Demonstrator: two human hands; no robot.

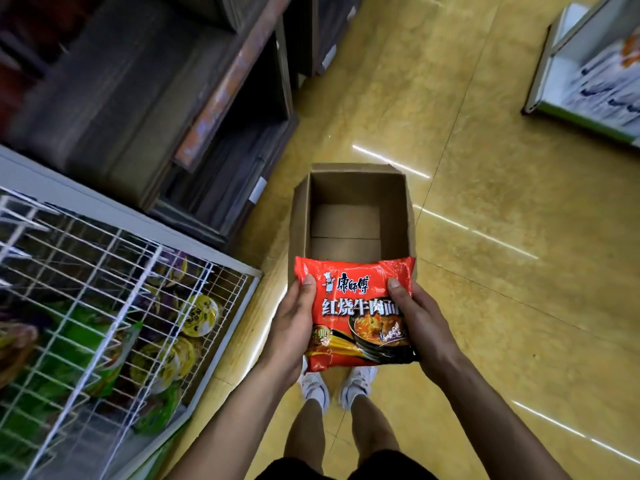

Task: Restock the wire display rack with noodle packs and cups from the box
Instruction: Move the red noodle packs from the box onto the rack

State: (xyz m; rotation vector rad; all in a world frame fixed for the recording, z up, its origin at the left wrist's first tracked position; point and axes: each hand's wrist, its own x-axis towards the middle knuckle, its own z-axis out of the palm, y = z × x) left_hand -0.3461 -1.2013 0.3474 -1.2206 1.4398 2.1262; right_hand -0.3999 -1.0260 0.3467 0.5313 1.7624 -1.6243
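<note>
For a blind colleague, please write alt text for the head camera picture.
The left hand and right hand hold a red noodle pack over an open cardboard box on a yellow floor. A white wire rack with noodle cups stands at the person's left.

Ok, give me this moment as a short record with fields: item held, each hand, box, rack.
item held: red noodle pack, label facing up
left hand: grips the pack's left edge
right hand: grips the pack's right edge
box: cardboard box on the floor, open, visible bottom bare
rack: wire rack at the left, holding yellow-lidded cups and green packs
</note>
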